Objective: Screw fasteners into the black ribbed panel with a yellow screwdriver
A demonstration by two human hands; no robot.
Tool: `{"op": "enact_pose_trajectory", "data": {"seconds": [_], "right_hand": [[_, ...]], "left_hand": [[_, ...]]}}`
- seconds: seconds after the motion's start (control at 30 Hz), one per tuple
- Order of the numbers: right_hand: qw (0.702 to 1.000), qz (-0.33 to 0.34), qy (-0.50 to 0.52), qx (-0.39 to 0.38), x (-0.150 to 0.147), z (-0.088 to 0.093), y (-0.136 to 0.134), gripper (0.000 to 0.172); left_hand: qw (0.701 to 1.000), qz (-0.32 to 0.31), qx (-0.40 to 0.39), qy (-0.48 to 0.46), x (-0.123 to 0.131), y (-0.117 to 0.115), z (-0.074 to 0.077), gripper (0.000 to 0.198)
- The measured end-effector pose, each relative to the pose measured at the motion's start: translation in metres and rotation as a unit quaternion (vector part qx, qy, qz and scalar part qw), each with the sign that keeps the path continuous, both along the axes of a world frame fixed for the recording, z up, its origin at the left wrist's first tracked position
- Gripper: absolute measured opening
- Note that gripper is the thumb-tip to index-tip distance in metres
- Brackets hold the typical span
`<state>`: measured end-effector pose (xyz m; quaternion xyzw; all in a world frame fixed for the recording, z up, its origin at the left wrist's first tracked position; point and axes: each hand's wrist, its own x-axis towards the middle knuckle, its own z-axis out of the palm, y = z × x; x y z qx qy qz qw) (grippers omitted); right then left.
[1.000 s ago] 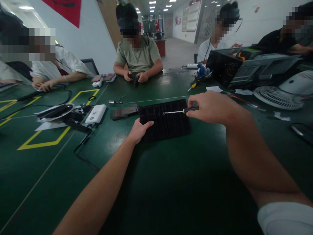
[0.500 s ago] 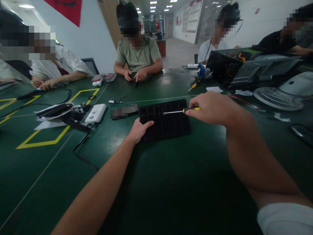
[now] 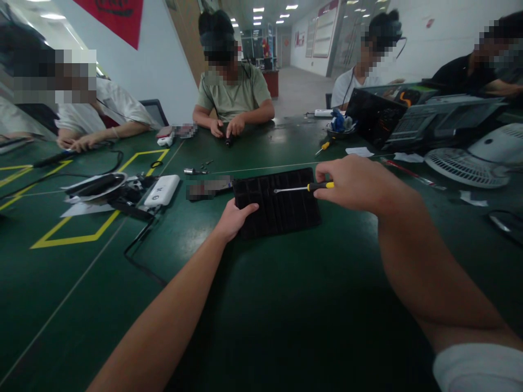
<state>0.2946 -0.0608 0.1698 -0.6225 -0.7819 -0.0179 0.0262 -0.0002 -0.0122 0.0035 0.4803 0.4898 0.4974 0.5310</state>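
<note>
A black rectangular panel with ribs and shallow recesses (image 3: 292, 209) lies on the green table. Its left edge is gripped by my left hand (image 3: 237, 218), thumb on top and the other fingers hidden underneath or behind. In my right hand (image 3: 347, 182) is a screwdriver (image 3: 292, 189) with a yellow and black handle, pinched between thumb and fingers. The metal shaft points left, nearly level over the panel, and its tip is near the panel's middle; whether it touches cannot be made out.
Left of the panel lie a blurred-out flat item (image 3: 208, 189), a metal socket-like piece (image 3: 190, 171) and a white box (image 3: 162, 190). A yellow screwdriver (image 3: 322, 148), a white fan (image 3: 469, 163) and a computer case (image 3: 433, 122) stand farther right. Several people sit around the table.
The whole view has shifted slightly. My right fingers have altered a little on the screwdriver handle, showing more of its black part. My left hand keeps its hold on the panel.
</note>
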Motion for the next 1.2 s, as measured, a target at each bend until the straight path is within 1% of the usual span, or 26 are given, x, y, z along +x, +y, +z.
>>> {"op": "enact_pose_trajectory", "data": {"seconds": [0.2,0.4,0.6,0.7,0.77,0.9,1.0,1.2], "right_hand": [[1.000,0.007,0.001,0.004,0.0019,-0.0001,0.0016,0.027],[1.000,-0.001,0.009,0.011,0.0027,0.0000,0.0020,0.030],[1.000,-0.019,-0.006,-0.006,0.0016,0.0016,0.0023,0.042],[1.000,-0.022,-0.006,-0.013,0.0012,0.0010,0.0024,0.045],[1.000,-0.018,-0.006,-0.011,0.0009,0.0004,0.0026,0.044],[1.000,-0.013,-0.007,-0.005,0.0009,-0.0010,0.0039,0.030],[1.000,-0.007,-0.007,-0.007,0.0019,-0.0015,0.0043,0.024],[1.000,0.015,0.019,0.010,0.0075,0.0012,0.0013,0.025]], "left_hand": [[1.000,0.004,-0.008,0.000,0.0019,-0.0010,0.0024,0.051],[1.000,0.001,-0.011,-0.009,0.0028,-0.0027,0.0060,0.048],[1.000,0.002,-0.009,-0.003,0.0023,-0.0026,0.0056,0.046],[1.000,0.000,-0.010,-0.003,0.0020,-0.0024,0.0046,0.046],[1.000,0.000,-0.009,-0.002,0.0019,-0.0025,0.0044,0.047],[1.000,0.003,-0.006,0.003,0.0019,-0.0028,0.0048,0.047],[1.000,0.001,-0.004,0.004,0.0016,-0.0024,0.0046,0.047],[1.000,0.003,-0.006,0.002,0.0014,-0.0011,0.0024,0.047]]}}
